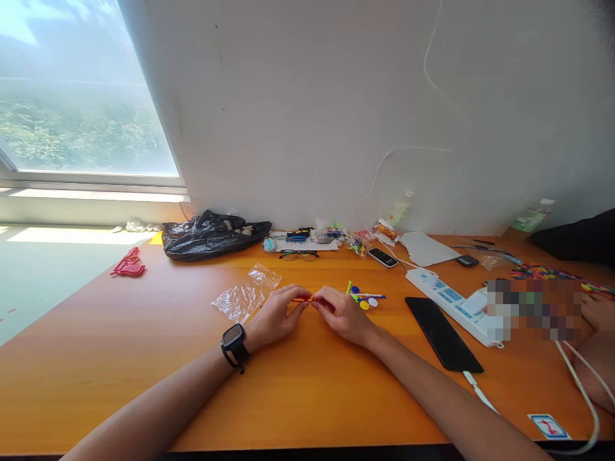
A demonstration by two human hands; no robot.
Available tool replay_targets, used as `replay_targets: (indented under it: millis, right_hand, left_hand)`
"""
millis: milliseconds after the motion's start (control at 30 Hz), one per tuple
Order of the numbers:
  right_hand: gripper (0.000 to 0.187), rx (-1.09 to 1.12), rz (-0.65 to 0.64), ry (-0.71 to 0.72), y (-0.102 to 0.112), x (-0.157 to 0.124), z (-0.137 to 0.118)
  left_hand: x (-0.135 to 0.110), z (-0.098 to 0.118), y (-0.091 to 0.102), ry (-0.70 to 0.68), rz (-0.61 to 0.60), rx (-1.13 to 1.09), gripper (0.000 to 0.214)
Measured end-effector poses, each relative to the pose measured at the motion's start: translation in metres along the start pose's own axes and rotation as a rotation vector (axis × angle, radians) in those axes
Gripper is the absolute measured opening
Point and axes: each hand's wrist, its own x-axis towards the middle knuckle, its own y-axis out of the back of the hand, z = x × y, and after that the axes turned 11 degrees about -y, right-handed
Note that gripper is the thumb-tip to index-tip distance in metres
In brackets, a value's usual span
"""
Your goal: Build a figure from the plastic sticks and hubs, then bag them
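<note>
My left hand (278, 315), with a dark watch on its wrist, and my right hand (344, 314) meet over the middle of the table. Between their pinched fingertips is a small, thin red-orange piece (302, 299), mostly covered by the fingers; its exact kind does not show. Just past my right hand lie loose small plastic parts: a green stick (349, 287), a yellow disc (364, 305), a white disc (373, 302) and blue bits. Left of my left hand lies crumpled clear plastic wrap (239, 301).
A black plastic bag (211, 237), glasses (298, 255) and bagged coloured parts (335, 232) line the wall. At right are a black phone (442, 334), a white power strip (451, 301) and another person's arm (596, 346). A red plastic frame (129, 262) lies far left.
</note>
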Motion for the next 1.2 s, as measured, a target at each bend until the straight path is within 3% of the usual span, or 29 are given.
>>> replay_targets:
  millis: [367,833,1000,1100,1200]
  right_hand:
    - [0.015,0.001,0.015,0.017,0.001,0.001,-0.001]
    - [0.028,0.182,0.125,-0.030,0.010,0.004,-0.009]
    - [0.031,0.285,-0.010,-0.106,0.014,0.002,-0.011]
    - [0.062,0.296,-0.037,-0.120,0.015,0.001,-0.010]
    - [0.070,0.337,-0.015,-0.162,0.016,0.001,-0.008]
  left_hand:
    - [-0.002,-0.003,-0.002,0.022,-0.001,0.000,0.017]
    - [-0.010,-0.022,-0.010,0.082,0.138,0.020,0.016]
    - [-0.009,-0.018,-0.009,0.101,0.143,0.034,0.016]
    - [-0.007,-0.014,-0.007,0.095,0.157,0.048,0.017]
    - [-0.005,-0.012,-0.006,0.079,0.167,0.050,0.016]
